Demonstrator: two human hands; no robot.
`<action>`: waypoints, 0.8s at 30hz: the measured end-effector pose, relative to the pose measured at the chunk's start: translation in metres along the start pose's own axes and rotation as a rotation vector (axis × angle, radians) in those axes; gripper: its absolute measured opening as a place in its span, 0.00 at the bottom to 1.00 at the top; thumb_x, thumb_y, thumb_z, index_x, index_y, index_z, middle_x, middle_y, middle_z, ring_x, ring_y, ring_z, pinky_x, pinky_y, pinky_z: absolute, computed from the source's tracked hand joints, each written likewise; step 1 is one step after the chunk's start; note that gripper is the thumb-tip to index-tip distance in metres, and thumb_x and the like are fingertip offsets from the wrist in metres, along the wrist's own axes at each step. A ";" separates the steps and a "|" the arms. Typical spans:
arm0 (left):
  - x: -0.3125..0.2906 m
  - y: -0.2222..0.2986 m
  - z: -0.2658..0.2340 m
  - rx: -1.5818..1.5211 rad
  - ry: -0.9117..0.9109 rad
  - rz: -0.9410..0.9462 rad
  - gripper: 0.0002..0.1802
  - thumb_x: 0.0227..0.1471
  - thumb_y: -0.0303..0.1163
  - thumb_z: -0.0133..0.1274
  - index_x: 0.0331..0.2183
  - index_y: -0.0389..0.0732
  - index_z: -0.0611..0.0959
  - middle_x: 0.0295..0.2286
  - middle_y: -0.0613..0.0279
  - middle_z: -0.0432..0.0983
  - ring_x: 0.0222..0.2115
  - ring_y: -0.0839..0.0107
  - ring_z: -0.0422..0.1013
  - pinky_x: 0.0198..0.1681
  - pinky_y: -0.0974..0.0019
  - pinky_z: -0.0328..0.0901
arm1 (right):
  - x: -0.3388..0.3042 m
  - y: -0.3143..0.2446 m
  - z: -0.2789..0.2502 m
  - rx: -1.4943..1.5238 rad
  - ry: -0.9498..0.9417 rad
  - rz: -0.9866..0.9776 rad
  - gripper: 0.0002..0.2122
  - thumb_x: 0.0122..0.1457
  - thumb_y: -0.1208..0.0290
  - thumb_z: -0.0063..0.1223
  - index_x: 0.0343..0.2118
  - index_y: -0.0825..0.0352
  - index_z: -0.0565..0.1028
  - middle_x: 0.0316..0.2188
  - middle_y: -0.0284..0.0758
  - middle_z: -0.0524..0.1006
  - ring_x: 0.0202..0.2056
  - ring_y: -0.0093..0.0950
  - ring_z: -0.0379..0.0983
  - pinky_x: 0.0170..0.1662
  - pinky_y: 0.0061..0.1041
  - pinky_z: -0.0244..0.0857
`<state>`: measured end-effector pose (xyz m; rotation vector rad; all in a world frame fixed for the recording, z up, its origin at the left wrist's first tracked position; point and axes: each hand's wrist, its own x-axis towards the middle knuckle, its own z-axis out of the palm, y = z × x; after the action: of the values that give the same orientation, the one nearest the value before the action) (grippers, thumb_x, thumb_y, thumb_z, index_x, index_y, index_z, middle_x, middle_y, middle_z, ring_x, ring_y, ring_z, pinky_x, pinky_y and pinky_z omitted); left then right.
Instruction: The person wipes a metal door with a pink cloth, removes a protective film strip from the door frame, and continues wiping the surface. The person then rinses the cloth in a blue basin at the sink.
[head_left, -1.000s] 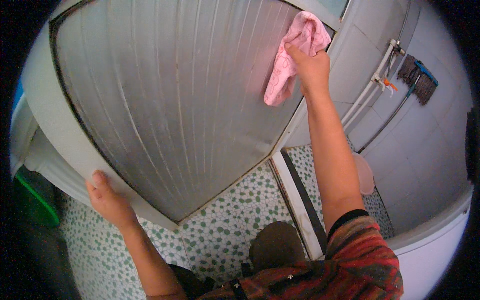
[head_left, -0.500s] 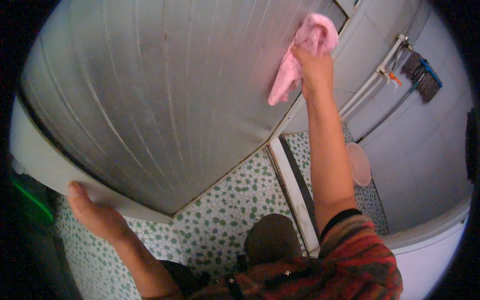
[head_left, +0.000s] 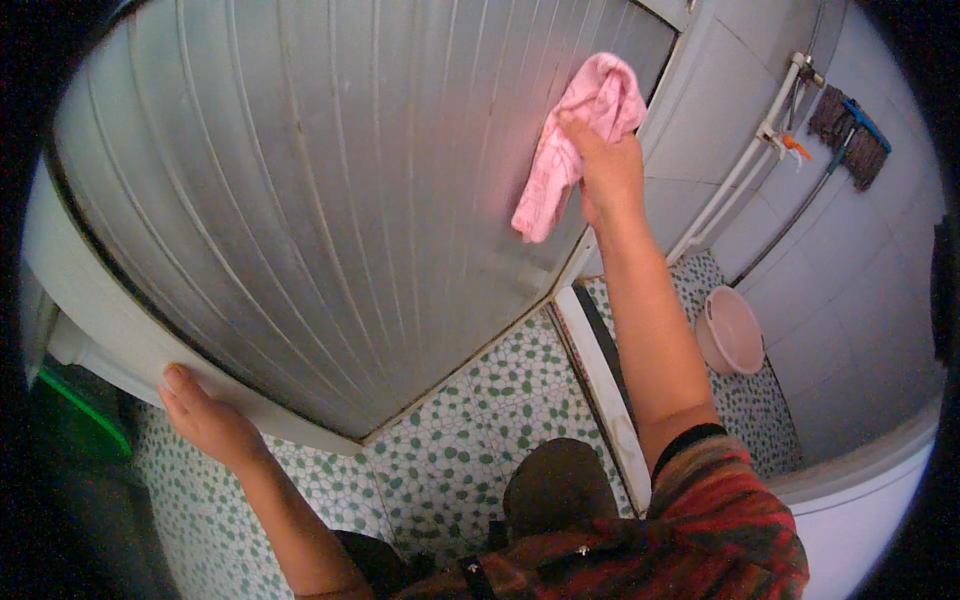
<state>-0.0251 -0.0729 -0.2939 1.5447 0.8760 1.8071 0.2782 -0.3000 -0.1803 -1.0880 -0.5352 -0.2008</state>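
Observation:
A ribbed, greyish translucent door panel [head_left: 370, 210] in a white frame fills the left and middle of the view. My right hand [head_left: 614, 178], arm stretched out, grips a bunched pink cloth [head_left: 550, 190] against the panel near its far right edge. One end of the cloth hangs down from my fingers. At the lower left, my left hand [head_left: 212, 420] holds the outer edge of the door's white frame [head_left: 105, 270]. The thumb lies on the near face, and the other fingers are partly hidden.
A raised white sill [head_left: 610, 400] crosses the green-and-white pebble-patterned floor [head_left: 430, 450]. Beyond it are a pink basin [head_left: 733, 330], a mop [head_left: 850, 140] leaning on the tiled wall, and white pipes [head_left: 735, 195] with an orange-handled valve. Something dark with a green edge [head_left: 90, 412] stands at left.
My right hand and the cloth sit lower and further left on the panel. The view has shifted slightly, showing more of the basin. My left hand keeps its hold on the frame.

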 end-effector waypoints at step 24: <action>0.007 -0.014 -0.005 -0.041 0.158 -0.193 0.26 0.55 0.42 0.39 0.45 0.28 0.70 0.43 0.53 0.67 0.42 0.69 0.62 0.49 0.70 0.54 | 0.023 0.005 0.006 -0.229 -0.116 -0.186 0.19 0.48 0.77 0.57 0.43 0.74 0.67 0.40 0.39 0.72 0.40 0.30 0.71 0.43 0.27 0.66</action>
<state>-0.0311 -0.0592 -0.3016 1.2585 1.0184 1.8121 0.2978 -0.2895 -0.1706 -1.2778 -0.7314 -0.3707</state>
